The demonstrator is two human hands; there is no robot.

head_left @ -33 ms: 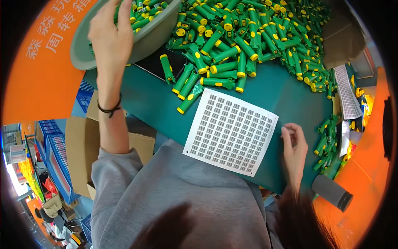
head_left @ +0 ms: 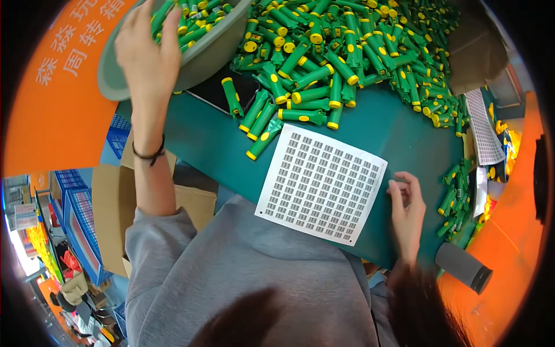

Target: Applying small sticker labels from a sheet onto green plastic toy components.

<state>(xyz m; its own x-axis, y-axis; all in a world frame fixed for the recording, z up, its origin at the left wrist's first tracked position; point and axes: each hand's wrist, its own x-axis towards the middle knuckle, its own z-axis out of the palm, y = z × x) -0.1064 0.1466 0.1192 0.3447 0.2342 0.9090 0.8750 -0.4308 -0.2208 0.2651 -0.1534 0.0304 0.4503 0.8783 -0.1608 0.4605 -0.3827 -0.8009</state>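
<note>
My left hand point(head_left: 145, 61) is over the near left side of a grey-green basin point(head_left: 113, 81), thumb and fingers apart, holding nothing I can see. Inside the basin lie several green tubes with yellow ends point(head_left: 199, 34). My right hand point(head_left: 408, 217) rests at the right edge of a white sheet of small printed labels point(head_left: 321, 184). Its fingers are loosely curled, with a gap between thumb and fingertips, and nothing shows in them. The sheet lies flat in front of me on the green tabletop point(head_left: 225, 153).
A large heap of similar green tubes point(head_left: 347, 52) covers the far table. A dark flat object point(head_left: 208, 92) lies beside the basin. To the right are more green tubes point(head_left: 454, 196), a grey cylinder point(head_left: 462, 268) and another label sheet point(head_left: 484, 130). A cardboard box point(head_left: 110, 214) stands lower left.
My left hand has shifted slightly left and toward me over the basin's side. My right hand has moved a little left, closer to the label sheet.
</note>
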